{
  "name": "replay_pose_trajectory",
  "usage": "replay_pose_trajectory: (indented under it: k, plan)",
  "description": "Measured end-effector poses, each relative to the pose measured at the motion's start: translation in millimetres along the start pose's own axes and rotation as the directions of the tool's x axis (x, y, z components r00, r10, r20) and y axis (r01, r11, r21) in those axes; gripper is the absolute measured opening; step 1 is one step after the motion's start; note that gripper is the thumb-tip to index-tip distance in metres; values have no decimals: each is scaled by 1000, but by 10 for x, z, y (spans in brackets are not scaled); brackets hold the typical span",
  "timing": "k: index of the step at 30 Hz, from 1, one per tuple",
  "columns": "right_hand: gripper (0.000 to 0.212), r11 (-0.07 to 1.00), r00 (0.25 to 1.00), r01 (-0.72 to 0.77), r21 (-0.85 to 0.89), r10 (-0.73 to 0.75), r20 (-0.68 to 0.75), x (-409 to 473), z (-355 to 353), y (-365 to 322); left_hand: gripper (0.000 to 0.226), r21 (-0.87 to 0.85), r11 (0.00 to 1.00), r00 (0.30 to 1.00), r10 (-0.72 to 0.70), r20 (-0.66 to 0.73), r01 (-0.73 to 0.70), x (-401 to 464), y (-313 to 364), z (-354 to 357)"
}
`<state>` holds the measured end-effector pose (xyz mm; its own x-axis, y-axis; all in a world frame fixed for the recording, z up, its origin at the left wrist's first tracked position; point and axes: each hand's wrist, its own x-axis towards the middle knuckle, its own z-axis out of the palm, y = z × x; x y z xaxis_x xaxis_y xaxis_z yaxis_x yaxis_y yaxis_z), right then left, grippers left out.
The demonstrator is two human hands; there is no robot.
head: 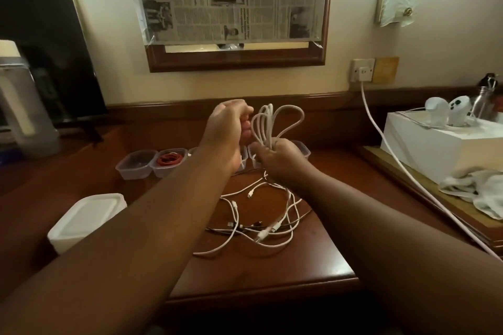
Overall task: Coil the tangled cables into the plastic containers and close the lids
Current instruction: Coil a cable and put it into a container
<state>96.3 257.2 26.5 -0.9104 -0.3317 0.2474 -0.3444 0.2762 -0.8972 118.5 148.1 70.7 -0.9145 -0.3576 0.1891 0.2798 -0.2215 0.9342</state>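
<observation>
Gripping, right hand: the right hand (281, 158) is clamping its curled fingers round the gathered base of a white cable coil (275, 124), holding it up above the desk (313, 250).
Coil: several white loops are standing up out of the right fist, fanning out just beside the left hand.
Left hand: the left hand (231, 128) is being held raised, fingers curled in toward the palm, right against the left edge of the loops; I cannot tell whether it is pinching a strand or closing on nothing.
Loose end: a strand is trailing down from the right fist into the tangled cables (261, 220) below.
Tangle: white and dark leads are lying crossed over one another on the desk, between the two forearms, several connector ends showing.
Containers: a row of clear plastic containers (136, 164) is sitting along the far part of the desk, partly hidden behind the hands; one is holding a red coil (170, 158), and the one at the left end is showing something dark that I cannot make out.
Lids: a white stack of lids (87, 221) is sitting at the near left, apart from the row.
Surroundings: a white box (446, 149) is sitting on the side ledge at right; a white lead is running down from the wall socket (362, 71).
</observation>
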Motion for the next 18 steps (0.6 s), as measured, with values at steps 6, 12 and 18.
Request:
replay_pose_trajectory:
  k: [6, 12, 18]
  plan:
    - [32, 790, 967, -118, 602, 228, -111, 51, -79, -10, 23, 573, 819, 926, -225, 304, 11, -164, -418, -270]
    - [39, 866, 957, -122, 486, 231, -173, 13, -58, 61, 23, 821, 496, 853, -260, 453, -285, -273, -597, -424]
    - [24, 992, 990, -64, 111, 77, -116, -112, -173, 283, 25, 814, 63, 796, -182, 578, -577, -331, -369, -671]
